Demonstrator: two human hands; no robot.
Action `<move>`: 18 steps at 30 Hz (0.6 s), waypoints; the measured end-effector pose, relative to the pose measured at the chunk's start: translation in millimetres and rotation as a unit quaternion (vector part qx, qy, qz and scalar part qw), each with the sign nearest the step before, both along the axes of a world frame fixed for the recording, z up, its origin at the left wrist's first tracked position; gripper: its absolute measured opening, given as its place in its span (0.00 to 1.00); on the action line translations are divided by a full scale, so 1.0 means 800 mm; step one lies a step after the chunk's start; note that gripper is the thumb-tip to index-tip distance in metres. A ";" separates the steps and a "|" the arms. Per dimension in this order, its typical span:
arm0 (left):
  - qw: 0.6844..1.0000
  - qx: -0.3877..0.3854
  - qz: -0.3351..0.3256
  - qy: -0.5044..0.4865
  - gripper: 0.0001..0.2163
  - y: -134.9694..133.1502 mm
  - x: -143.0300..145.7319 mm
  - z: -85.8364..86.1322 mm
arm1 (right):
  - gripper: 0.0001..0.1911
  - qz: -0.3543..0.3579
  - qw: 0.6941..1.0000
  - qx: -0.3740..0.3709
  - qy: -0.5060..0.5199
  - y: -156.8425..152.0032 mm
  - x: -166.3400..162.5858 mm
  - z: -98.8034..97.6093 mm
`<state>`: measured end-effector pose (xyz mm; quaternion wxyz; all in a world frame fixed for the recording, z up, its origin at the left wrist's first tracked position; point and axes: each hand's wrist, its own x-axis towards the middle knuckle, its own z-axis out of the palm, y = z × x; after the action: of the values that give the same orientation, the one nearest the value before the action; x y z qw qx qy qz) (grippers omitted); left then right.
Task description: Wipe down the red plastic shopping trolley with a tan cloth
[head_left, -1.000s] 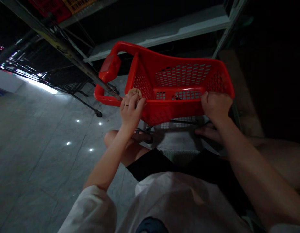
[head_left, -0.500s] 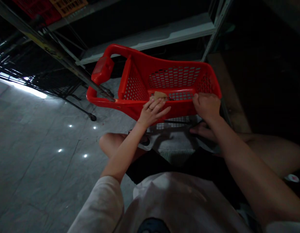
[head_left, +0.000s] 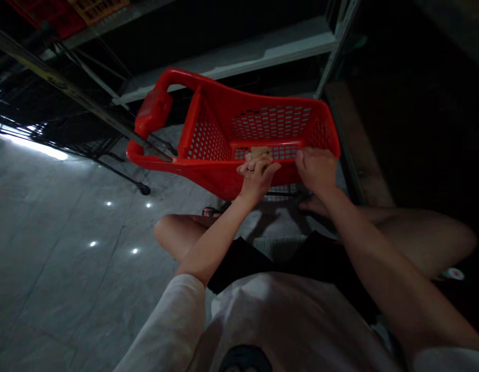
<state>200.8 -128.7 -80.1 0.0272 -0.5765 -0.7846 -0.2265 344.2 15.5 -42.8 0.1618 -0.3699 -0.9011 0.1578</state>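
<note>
A small red shopping cart point(head_left: 280, 102) with perforated walls stands in front of my knees, its handle to the left. My left hand point(head_left: 258, 177) is at the near rim, fingers bent over it onto a tan piece of cloth or paper point(head_left: 261, 150). Most of that piece is hidden under the fingers, and its exact kind does not show. Farther right, my right hand point(head_left: 317, 168) is closed over the same rim near the cart's front corner. The fingertips of this hand are out of sight behind the rim.
Behind the cart stands a metal shelf rack point(head_left: 239, 64), with red and orange crates point(head_left: 97, 9) at upper left. A long pole point(head_left: 84, 106) slants down to the cart's handle. Dark wire frames on casters point(head_left: 143, 189) are at left; a wooden beam point(head_left: 365, 150) lies at right.
My left hand has slid right along the near rim with the tan piece. My right hand keeps its hold on the rim. The whole view has shifted slightly.
</note>
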 end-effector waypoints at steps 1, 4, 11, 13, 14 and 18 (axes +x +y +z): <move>1.000 0.019 -0.006 -0.013 0.18 0.003 0.003 0.002 | 0.28 0.012 1.000 -0.008 0.021 0.003 0.002 -0.002; 0.996 0.070 -0.017 -0.048 0.16 -0.001 0.007 0.012 | 0.25 0.033 0.997 -0.022 0.069 0.003 0.003 -0.002; 0.971 0.120 -0.201 -0.044 0.35 -0.035 -0.017 0.064 | 0.41 0.159 0.965 -0.087 0.188 -0.043 -0.020 0.004; 0.972 0.089 -0.218 -0.014 0.36 -0.053 -0.038 0.092 | 0.41 0.177 0.966 -0.072 0.176 -0.056 -0.026 0.004; 0.978 0.063 -0.200 0.007 0.35 -0.061 -0.048 0.107 | 0.39 0.180 0.967 -0.058 0.170 -0.061 -0.028 0.004; 0.989 -0.085 -0.061 0.104 0.25 -0.078 -0.070 0.151 | 0.32 0.165 0.973 0.005 0.162 -0.082 -0.038 0.010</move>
<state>145.2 -191.3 40.7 0.0453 -0.6437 -0.7574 -0.0993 313.7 -49.7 -34.7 0.2792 -0.1853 -0.9123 0.2353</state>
